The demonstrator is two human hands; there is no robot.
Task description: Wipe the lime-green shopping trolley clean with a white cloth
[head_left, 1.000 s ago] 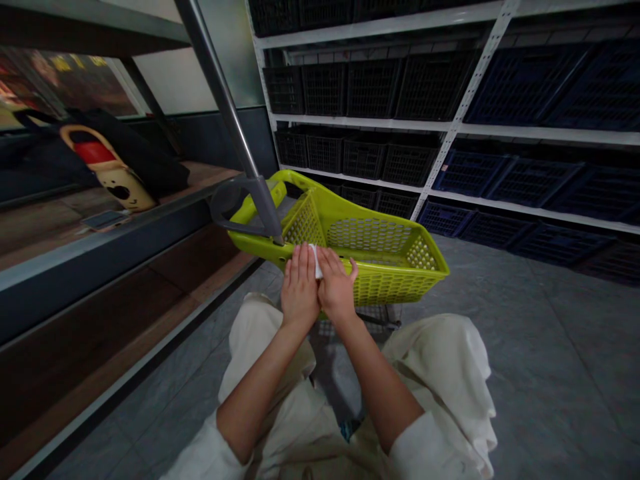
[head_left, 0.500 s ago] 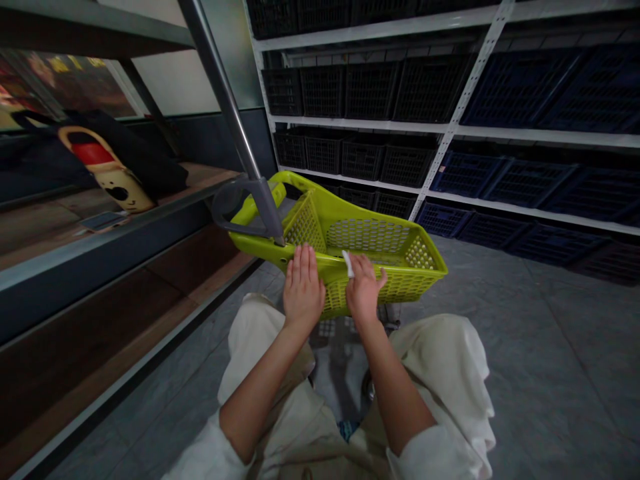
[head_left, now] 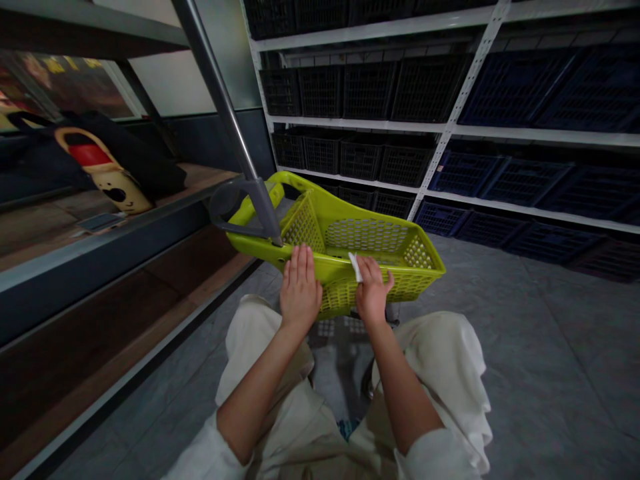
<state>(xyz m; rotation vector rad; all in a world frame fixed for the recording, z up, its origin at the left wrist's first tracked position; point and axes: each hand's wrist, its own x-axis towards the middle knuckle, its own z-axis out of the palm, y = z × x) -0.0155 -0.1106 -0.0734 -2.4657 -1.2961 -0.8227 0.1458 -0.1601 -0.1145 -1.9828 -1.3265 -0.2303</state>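
A lime-green plastic basket (head_left: 400, 248) with a perforated wall sits on a small cart in front of my knees. My left hand (head_left: 300, 288) lies flat on the basket's near rim, fingers stretched out together and holding nothing. My right hand (head_left: 373, 291) rests on the near wall a little to the right, closed on a small white cloth (head_left: 355, 266) that it presses against the rim. A grey handle (head_left: 227, 200) and a slanted metal pole (head_left: 225, 113) rise from the basket's left end.
A low wooden shelf (head_left: 60, 227) at the left holds a dark bag with a cream and red toy (head_left: 103, 173). White racks (head_left: 450, 127) with several dark crates line the back wall. Grey tiled floor (head_left: 550, 347) spreads to the right.
My hands were side by side on the near rim. The right hand has slid to the right along the rim with the white cloth; the left hand has stayed in place.
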